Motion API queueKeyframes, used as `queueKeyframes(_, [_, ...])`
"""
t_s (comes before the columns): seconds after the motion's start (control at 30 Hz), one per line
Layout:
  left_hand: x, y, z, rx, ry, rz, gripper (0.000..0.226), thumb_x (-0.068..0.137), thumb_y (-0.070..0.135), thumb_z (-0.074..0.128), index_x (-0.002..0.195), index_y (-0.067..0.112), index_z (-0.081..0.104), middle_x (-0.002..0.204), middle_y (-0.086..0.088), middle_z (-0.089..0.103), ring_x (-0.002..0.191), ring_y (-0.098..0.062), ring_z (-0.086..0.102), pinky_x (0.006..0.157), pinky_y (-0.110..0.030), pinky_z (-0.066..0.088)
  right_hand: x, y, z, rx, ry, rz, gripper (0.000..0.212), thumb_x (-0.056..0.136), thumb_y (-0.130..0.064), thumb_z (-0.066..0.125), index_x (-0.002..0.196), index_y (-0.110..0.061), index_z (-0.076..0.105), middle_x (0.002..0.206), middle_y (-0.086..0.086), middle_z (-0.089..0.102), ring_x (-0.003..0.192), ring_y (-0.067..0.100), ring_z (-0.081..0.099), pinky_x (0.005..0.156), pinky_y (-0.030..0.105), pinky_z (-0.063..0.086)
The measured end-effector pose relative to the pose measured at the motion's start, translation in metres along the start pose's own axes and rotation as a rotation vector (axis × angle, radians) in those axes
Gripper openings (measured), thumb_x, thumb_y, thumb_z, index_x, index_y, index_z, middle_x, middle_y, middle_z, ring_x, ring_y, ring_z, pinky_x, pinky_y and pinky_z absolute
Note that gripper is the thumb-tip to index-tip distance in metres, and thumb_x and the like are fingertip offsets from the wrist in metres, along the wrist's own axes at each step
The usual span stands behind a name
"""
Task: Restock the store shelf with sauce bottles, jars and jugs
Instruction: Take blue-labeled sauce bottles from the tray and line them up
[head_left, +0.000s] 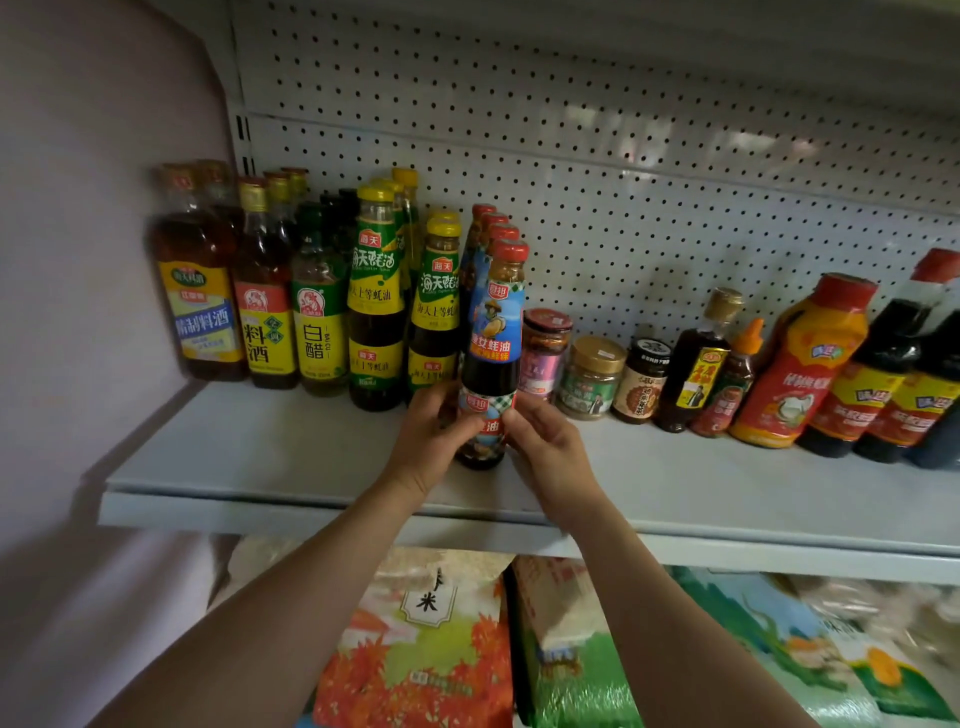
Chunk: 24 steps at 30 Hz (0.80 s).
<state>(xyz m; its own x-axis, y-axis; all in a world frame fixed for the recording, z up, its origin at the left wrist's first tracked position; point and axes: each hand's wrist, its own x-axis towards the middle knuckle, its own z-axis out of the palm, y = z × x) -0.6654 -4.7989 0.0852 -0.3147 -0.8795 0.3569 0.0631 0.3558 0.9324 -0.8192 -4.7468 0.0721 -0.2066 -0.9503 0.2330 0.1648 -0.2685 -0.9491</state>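
A dark oyster sauce bottle (493, 332) with a red cap and blue label stands upright on the grey shelf (260, 447), at the front of a row of like bottles. My left hand (431, 441) grips its lower part from the left. My right hand (545, 447) grips it from the right. Both sets of fingers cover the lower label. Its base rests on or just above the shelf; I cannot tell which.
Cooking wine, vinegar and yellow-capped sauce bottles (374, 306) crowd the shelf's left. Several small jars (592, 374) and larger red and dark bottles (800, 364) stand to the right. A pegboard back panel (623, 171) rises behind. Rice bags (426, 639) lie below.
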Motion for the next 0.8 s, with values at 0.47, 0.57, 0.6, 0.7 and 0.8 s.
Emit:
queueKeyframes(0.47, [0.002, -0.009, -0.001, 0.014, 0.108, -0.091, 0.038, 0.084, 0.013, 0.076, 0.116, 0.017, 0.057, 0.105, 0.004, 0.066, 0.092, -0.004, 0.063, 0.068, -0.011, 0.050, 0.005, 0.005, -0.003, -0.131, 0.008, 0.054, 0.059, 0.078, -0.034, 0.079, 0.127, -0.009, 0.060, 0.124, 0.013, 0.069, 0.121, 0.030, 0.063, 0.110, 0.057, 0.043])
queueKeyframes(0.57, [0.003, -0.012, -0.001, 0.024, 0.107, -0.090, 0.040, 0.083, 0.016, 0.077, 0.118, 0.019, 0.057, 0.109, 0.002, 0.067, 0.096, -0.006, 0.065, 0.071, -0.014, 0.050, 0.004, 0.004, 0.001, -0.170, 0.019, 0.044, 0.058, 0.079, -0.043, 0.080, 0.126, -0.015, 0.064, 0.125, 0.009, 0.069, 0.123, 0.028, 0.062, 0.109, 0.057, 0.044])
queueKeyframes(0.6, [0.003, -0.012, -0.001, 0.028, 0.107, -0.089, 0.041, 0.083, 0.017, 0.077, 0.119, 0.018, 0.057, 0.110, 0.001, 0.067, 0.097, -0.007, 0.065, 0.072, -0.014, 0.050, 0.004, 0.004, 0.001, -0.185, 0.023, 0.039, 0.059, 0.078, -0.048, 0.080, 0.126, -0.017, 0.064, 0.126, 0.008, 0.069, 0.123, 0.027, 0.061, 0.108, 0.056, 0.045])
queueKeyframes(0.7, [0.003, -0.012, -0.001, 0.016, 0.112, -0.083, 0.044, 0.083, 0.019, 0.078, 0.121, 0.017, 0.056, 0.111, 0.002, 0.067, 0.098, -0.008, 0.064, 0.072, -0.013, 0.050, 0.003, 0.004, 0.001, -0.216, 0.032, 0.023, 0.060, 0.077, -0.050, 0.078, 0.126, -0.018, 0.064, 0.128, 0.005, 0.068, 0.125, 0.023, 0.060, 0.108, 0.054, 0.046])
queueKeyframes(0.8, [0.002, -0.008, 0.000, -0.010, 0.109, -0.067, 0.048, 0.081, 0.019, 0.080, 0.122, 0.018, 0.055, 0.110, 0.002, 0.066, 0.101, -0.013, 0.065, 0.072, -0.013, 0.052, 0.004, 0.004, 0.002, -0.255, 0.016, -0.002, 0.062, 0.077, -0.051, 0.079, 0.127, -0.019, 0.062, 0.129, 0.002, 0.067, 0.127, 0.021, 0.059, 0.108, 0.054, 0.046])
